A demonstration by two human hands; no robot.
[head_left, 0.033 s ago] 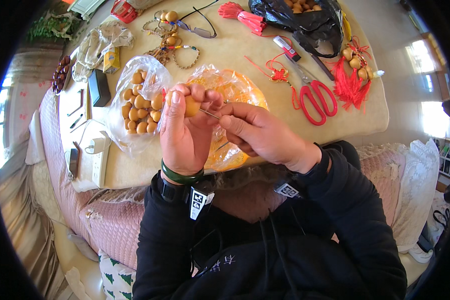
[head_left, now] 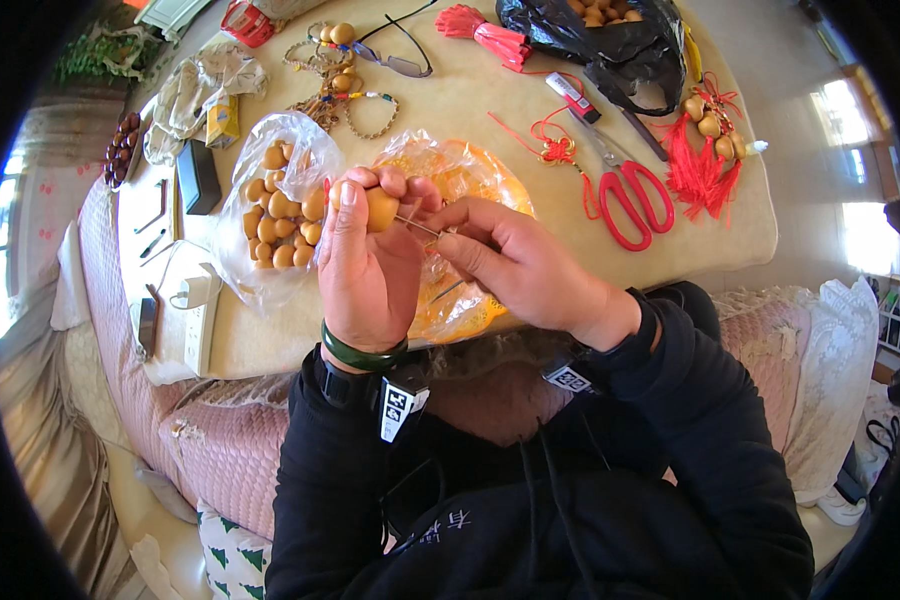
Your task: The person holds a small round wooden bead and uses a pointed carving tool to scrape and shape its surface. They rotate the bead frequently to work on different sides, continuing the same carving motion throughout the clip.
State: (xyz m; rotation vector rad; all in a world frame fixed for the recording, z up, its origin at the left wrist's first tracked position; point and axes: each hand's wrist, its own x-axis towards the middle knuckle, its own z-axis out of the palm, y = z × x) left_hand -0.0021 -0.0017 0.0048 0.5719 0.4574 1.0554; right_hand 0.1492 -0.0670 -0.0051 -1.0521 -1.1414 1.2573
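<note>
My left hand (head_left: pixel 370 285) is raised over the near edge of the table, its fingers curled around a small tan gourd (head_left: pixel 381 210). Something small and red pokes out by the left thumb tip. From the right, my right hand (head_left: pixel 540 270) pinches a thin metal needle-like rod (head_left: pixel 417 227) whose far end meets the gourd; whether it is inside cannot be seen. Behind the left hand, a clear plastic bag (head_left: pixel 320 145) lies open with several similar gourds (head_left: pixel 285 215). Under both hands spreads a clear and orange plastic bag (head_left: pixel 485 190).
Red-handled scissors (head_left: pixel 625 205) lie right, beside a red knotted cord (head_left: pixel 558 150) and red tassels with gourds (head_left: pixel 695 165). A black plastic bag (head_left: pixel 635 60) sits far right. Sunglasses (head_left: pixel 405 66) and beaded bracelets (head_left: pixel 375 118) lie far back; a white power strip (head_left: pixel 201 325) is left.
My right hand's fingers have shifted slightly along the rod, the index finger lifting and straightening. The gourd shows a little more between the left fingers.
</note>
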